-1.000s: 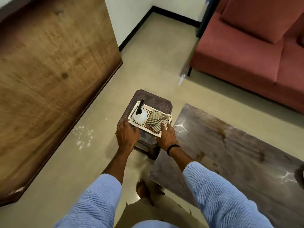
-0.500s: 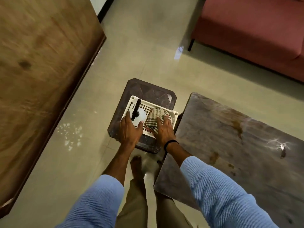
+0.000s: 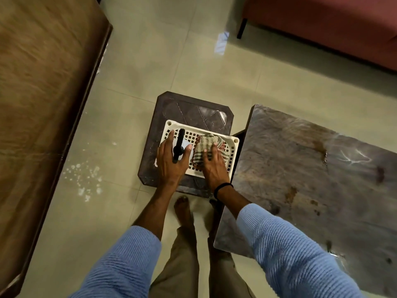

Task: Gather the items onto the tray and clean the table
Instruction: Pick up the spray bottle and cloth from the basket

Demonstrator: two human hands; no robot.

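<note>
A white tray [image 3: 233, 147] was seen resting on a dark stool [image 3: 193, 108], just beside the stained surface [image 3: 311, 168]. The left hand [image 3: 170, 161] was curled around a white bottle [image 3: 186, 147] with a black top, inside the tray. The right hand [image 3: 212, 165] was laid on a checked cloth [image 3: 205, 144] in the tray, fingers bent over it; whether it was gripped could not be told.
</note>
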